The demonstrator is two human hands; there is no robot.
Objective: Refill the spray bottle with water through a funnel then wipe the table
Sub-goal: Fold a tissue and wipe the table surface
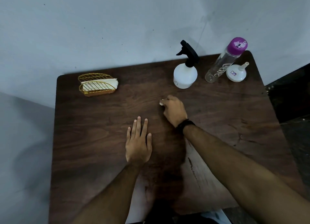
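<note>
On the dark wooden table (pixel 100 140), a white spray bottle (pixel 185 75) with a black trigger head stands at the back right. Right of it stands a clear water bottle (pixel 223 63) with a purple cap, and a white funnel (pixel 236 72) lies upside down beside it. My right hand (pixel 174 111) is curled around a small wad of white tissue (pixel 161 103) and presses it on the table in front of the spray bottle. My left hand (pixel 138 142) lies flat on the table, fingers straight.
A gold wire holder (pixel 97 85) with white napkins sits at the back left of the table. A grey wall runs behind the table. A dark floor shows past the right edge. A black band is on my right wrist.
</note>
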